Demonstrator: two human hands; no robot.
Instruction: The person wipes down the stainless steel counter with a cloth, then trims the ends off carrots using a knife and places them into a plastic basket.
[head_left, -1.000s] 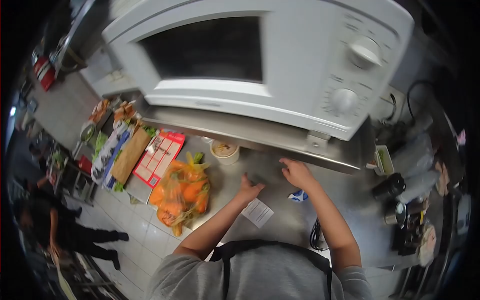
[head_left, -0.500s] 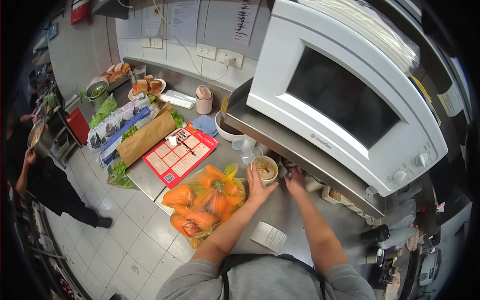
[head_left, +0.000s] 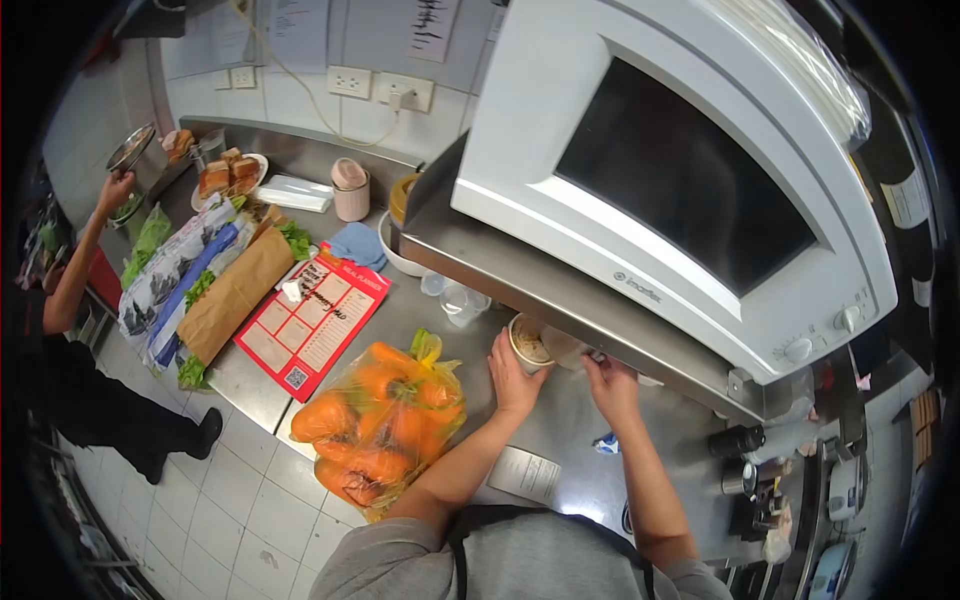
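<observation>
My left hand is wrapped round the near left side of a white tub with light brown contents, which is tilted. Beside it, just under the shelf edge, my right hand has its fingers closed at a pale, translucent item that I cannot make out, close to the tub's rim. The shelf partly hides the fingertips. A yellow plastic bag of orange vegetables lies left of my left forearm, and a printed paper slip is between my forearms.
A white microwave stands on the steel shelf above my hands. Leftward are clear cups, a red meal planner, a paper-wrapped bundle and a pink cup. A person at far left holds a pan.
My view has shifted. My left hand went from beside the tub to gripping it, and the tub tilted. My right hand now closes on a pale item. The person at left raised a pan.
</observation>
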